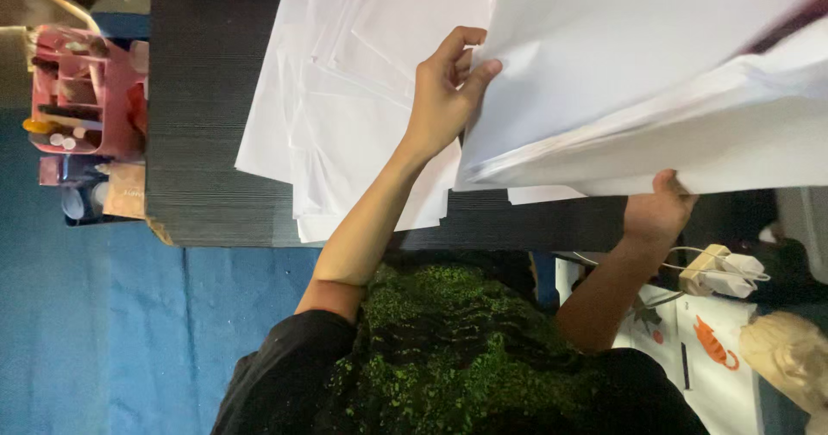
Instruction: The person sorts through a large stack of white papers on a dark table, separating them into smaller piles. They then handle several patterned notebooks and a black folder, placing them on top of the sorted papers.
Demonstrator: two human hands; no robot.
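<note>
Setting: dark wood-grain table (207,142) against blue floor (103,331), seen from overhead.
Loose sheets: white paper spread (345,133) lying flat on the table, overlapping, just left of the lifted stack.
Lifted stack: thick sheaf of white paper (655,99), raised off the table and bowed, top sheet partly peeled up.
Left hand (444,99): at the stack's left edge, fingers and thumb pinched together on the top sheet's corner.
Right hand (660,206): under the stack's near edge, thumb up against the paper, clamped on the sheaf; fingers hidden behind it.
Pink organizer (82,90): far left of the stack, beyond the table's edge, holding small items.
White adapters (724,271): just below the stack's right end, with cables.
</note>
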